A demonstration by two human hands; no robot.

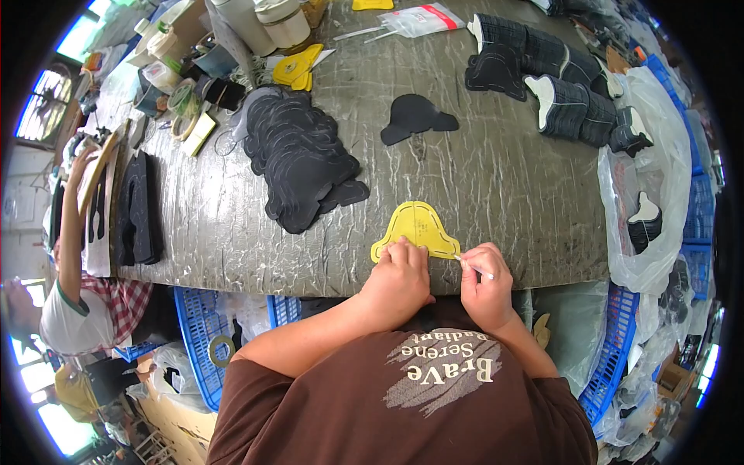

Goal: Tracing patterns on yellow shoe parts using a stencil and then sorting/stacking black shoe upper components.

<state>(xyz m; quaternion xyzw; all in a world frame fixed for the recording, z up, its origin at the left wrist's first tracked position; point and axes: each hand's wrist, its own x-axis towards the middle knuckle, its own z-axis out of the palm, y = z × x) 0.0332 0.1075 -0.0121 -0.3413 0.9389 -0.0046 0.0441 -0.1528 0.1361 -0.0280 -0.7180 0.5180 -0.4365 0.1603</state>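
A yellow template (419, 220) with slots cut along its border lies near the front edge of the table. My left hand (398, 280) presses it down, bent fingertips on its lower left part and thumb tucked in toward my body. Pinched in my right hand (487, 282) is a slim pen (477, 270), its tip at the template's lower right corner. What lies beneath the template is hidden. Farther off sits one black cut piece (417, 117) of a similar rounded shape. To the left, many black pieces (298, 151) overlap in a fanned pile.
Bundled black pieces (570, 108) stand at the far right, beside a clear plastic bag (647, 232). Jars (281, 22), tape rolls and another yellow template (297, 67) crowd the back left. Blue crates (203, 341) sit below the table edge. A co-worker's arm (72, 186) reaches in at left.
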